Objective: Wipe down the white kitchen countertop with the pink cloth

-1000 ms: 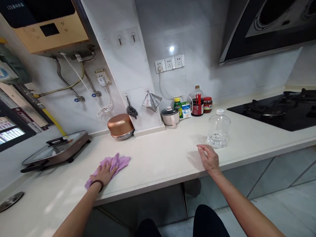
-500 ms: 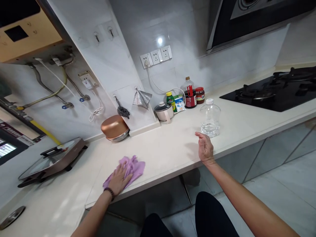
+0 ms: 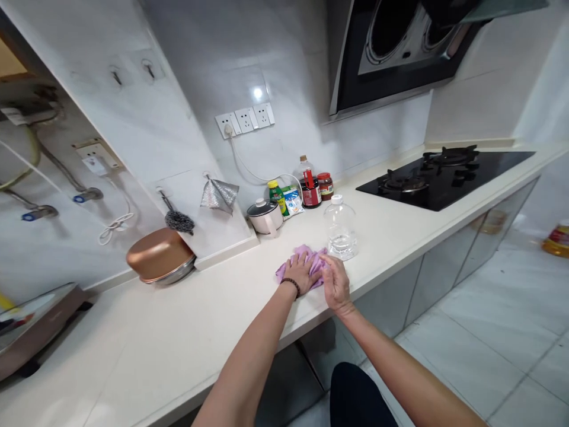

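My left hand (image 3: 303,272) lies flat with spread fingers on a crumpled purple cloth (image 3: 308,258) on the cream countertop (image 3: 186,320). My right hand (image 3: 335,283) is beside it, its fingers curled onto the cloth's right edge. Just behind the cloth, to the right, stands a clear plastic bottle (image 3: 340,229) with a white cap and a little water in it. A dark bead bracelet circles my left wrist.
Against the wall stand a copper pot (image 3: 159,255), a small white lidded pot (image 3: 265,216), and several sauce jars and bottles (image 3: 310,188). A black gas hob (image 3: 440,175) is at the right, a range hood above. An electric pan (image 3: 26,329) is at the far left.
My left hand has slid the purple cloth to the right along the countertop, up to the bottle. My right hand has come down onto the cloth's edge. The view has swung right.
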